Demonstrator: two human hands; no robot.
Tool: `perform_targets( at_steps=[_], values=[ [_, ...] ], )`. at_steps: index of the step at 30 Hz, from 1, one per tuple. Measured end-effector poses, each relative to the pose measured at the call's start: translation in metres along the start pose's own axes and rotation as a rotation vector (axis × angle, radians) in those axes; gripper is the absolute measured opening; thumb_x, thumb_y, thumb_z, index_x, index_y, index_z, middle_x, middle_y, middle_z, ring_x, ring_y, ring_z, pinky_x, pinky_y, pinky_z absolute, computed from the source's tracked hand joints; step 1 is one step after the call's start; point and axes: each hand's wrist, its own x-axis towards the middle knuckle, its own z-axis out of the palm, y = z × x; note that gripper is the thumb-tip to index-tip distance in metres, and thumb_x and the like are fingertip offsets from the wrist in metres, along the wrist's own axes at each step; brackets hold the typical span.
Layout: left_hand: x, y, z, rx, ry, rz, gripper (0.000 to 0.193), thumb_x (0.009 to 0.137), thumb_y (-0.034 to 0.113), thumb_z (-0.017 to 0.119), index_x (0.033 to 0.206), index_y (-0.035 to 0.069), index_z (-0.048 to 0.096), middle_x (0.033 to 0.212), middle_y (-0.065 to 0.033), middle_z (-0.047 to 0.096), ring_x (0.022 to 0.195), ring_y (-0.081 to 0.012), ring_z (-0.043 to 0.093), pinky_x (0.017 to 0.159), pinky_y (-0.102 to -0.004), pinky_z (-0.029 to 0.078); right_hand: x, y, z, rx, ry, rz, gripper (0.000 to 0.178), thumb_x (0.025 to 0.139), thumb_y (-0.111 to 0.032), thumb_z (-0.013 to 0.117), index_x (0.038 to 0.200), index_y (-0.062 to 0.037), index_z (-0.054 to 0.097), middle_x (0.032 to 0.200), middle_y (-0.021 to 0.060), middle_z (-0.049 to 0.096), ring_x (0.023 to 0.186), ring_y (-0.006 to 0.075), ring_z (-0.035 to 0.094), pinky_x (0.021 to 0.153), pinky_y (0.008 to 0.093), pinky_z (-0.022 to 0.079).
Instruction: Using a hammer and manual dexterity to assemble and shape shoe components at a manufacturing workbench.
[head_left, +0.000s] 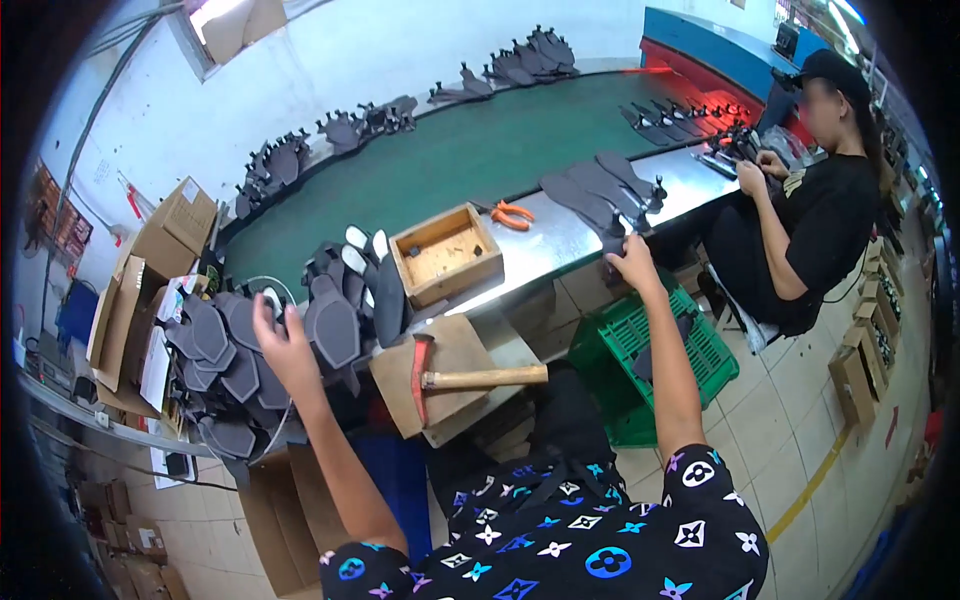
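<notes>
My left hand [283, 345] is raised with fingers apart against a pile of dark grey shoe insoles [225, 365] at the left end of the bench, holding nothing that I can see. My right hand [632, 262] reaches out to the metal bench edge [560, 245] and pinches the end of a dark grey insole [590, 205] that lies in a short row with others like it. A hammer [470, 378] with a red head and wooden handle rests on a wooden block [440, 375] between my arms.
A green conveyor belt [470, 150] carries several insole stacks along its far edge. An open wooden box [445, 255] and orange pliers [512, 214] lie on the bench. A green plastic crate [650, 360] stands on the floor. A seated person in black [810, 215] works at the right. Cardboard boxes [150, 270] stand left.
</notes>
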Motion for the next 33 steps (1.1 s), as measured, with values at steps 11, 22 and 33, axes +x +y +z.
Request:
perform_targets(
  at_steps=[11, 22, 33],
  values=[
    [-0.102, 0.049, 0.035, 0.009, -0.387, 0.068, 0.037, 0.092, 0.009, 0.060, 0.127, -0.001, 0.059, 0.144, -0.0181, 0.050, 0.135, -0.0333, 0.047, 0.112, -0.0395, 0.035, 0.073, -0.024, 0.021, 0.122, 0.016, -0.085, 0.036, 0.086, -0.030, 0.072, 0.097, 0.0043, 0.067, 0.092, 0.0248, 0.067, 0.092, 0.0402, 0.066, 0.083, 0.0455, 0.052],
    [-0.117, 0.077, 0.048, -0.034, -0.383, 0.387, 0.080, 0.089, 0.014, 0.072, 0.150, 0.000, 0.021, 0.148, -0.0232, 0.042, 0.140, -0.0348, 0.041, 0.116, -0.0466, 0.031, -0.066, -0.328, -0.121, 1.781, -1.240, -0.088, 0.044, 0.102, -0.032, 0.057, 0.131, 0.0007, 0.051, 0.109, 0.0125, 0.064, 0.076, 0.0225, 0.070, 0.061, 0.0310, 0.060],
    [-0.124, 0.081, 0.017, -0.569, -0.284, -0.357, 0.037, 0.102, 0.028, 0.059, 0.126, 0.001, 0.048, 0.099, -0.0048, 0.062, 0.079, -0.0123, 0.063, 0.072, -0.0254, 0.052, -0.180, -0.188, -0.030, 0.154, -0.540, -0.396, 0.055, 0.073, -0.011, 0.073, 0.123, -0.0084, 0.051, 0.075, 0.0167, 0.067, 0.073, 0.0382, 0.068, 0.067, 0.0509, 0.054]
  ],
)
